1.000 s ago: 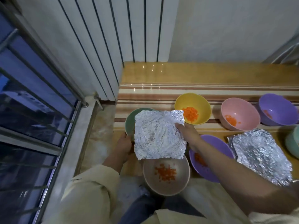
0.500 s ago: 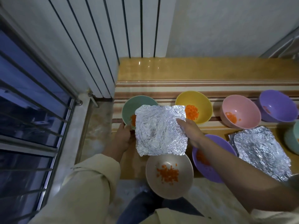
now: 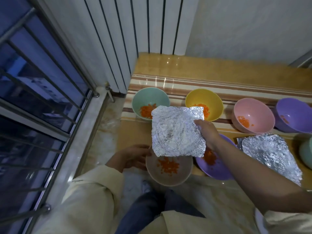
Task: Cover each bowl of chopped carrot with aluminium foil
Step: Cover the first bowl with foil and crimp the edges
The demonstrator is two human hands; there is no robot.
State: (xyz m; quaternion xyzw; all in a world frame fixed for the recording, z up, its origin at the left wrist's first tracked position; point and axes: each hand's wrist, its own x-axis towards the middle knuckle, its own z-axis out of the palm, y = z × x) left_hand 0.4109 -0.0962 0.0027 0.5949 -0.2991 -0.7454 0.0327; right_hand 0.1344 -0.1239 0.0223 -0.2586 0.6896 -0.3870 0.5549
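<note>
My right hand (image 3: 206, 132) pinches the right edge of a crumpled square sheet of aluminium foil (image 3: 175, 132). The sheet hangs in the air above the far rim of a beige bowl (image 3: 168, 176) of chopped carrot at the table's near edge. My left hand (image 3: 133, 156) cups that bowl's left side, fingers curled at its rim. Open bowls with carrot stand around: green (image 3: 148, 100), yellow (image 3: 214, 103), pink (image 3: 253, 115), a far purple bowl (image 3: 297, 115) and a near purple bowl (image 3: 217, 169) partly under my right forearm.
More foil sheets (image 3: 271, 154) lie on the striped yellow table (image 3: 219, 76) at the right, next to a teal bowl (image 3: 306, 154) cut by the frame. A white radiator (image 3: 135, 39) and a barred window (image 3: 42, 81) stand to the left.
My left hand dropped from beside the green bowl to the beige bowl's left side. The foil shifted toward me, uncovering the green bowl's carrot.
</note>
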